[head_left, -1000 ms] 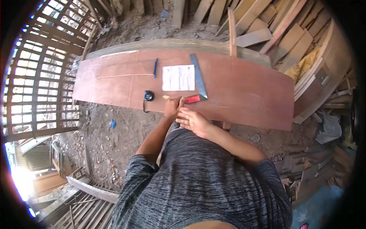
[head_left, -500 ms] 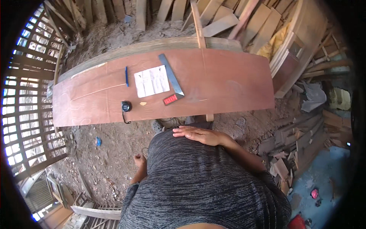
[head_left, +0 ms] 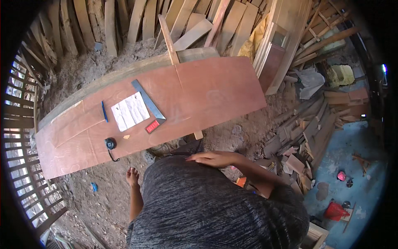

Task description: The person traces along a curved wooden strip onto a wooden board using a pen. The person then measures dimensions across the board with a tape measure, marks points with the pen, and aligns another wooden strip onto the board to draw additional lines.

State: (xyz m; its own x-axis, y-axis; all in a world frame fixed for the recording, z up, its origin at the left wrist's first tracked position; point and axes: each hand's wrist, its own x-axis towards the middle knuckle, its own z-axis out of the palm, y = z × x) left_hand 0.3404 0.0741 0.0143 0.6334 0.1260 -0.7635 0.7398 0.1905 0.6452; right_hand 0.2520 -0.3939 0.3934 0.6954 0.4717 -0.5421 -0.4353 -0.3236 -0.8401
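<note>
Tape measure lies near tabletop edge, strap overhanging; snagging that could drag it off. Left grip loosely curled, right grip flat against shirt, both look empty.

Ahead of the left fingers, passage is barred by the table and, farther left, the tape measure. Toward the right fingers, the way is blocked by the torso; leftward, room is left above the dirt floor.
</note>
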